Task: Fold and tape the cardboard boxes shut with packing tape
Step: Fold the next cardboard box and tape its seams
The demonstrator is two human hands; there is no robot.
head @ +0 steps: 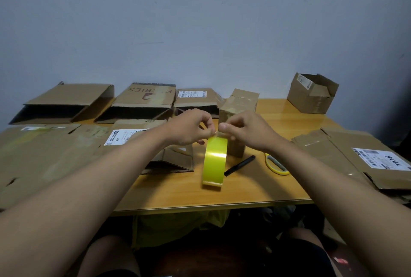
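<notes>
A strip of yellow tape (215, 161) hung above the middle of the wooden table (244, 190), its lower end curling just over the tabletop. Both hands held it by its top edge: the left hand (189, 127) pinched the left corner between thumb and fingers, and the right hand (242, 131) pinched the right corner the same way, the two sets of fingertips nearly touching. The strip hung straight down in front of a tall taped box (239, 121) that stood upright on the table right behind the hands.

Just right of the strip a black pen (240, 165) lay slanted on the wood, and beyond it a roll of tape (277, 164) lay flat; something grey seemed to rest across the roll, though the view was too blurred to say what. To the left of the strip, partly under the left forearm, sat a small open box (175, 161) lying on its side.

Along the wall stood a row of half-folded boxes: a wide one on the far left (64, 103), a printed box (144, 101) next to it, and a labelled box (195, 98) beside the tall one. At the far right corner an open box (311, 93) sat tilted with its flaps up. Flattened cardboard (44, 154) covered the left end of the table, and more flattened sheets (367, 158) with a white shipping label lay at the right end.
</notes>
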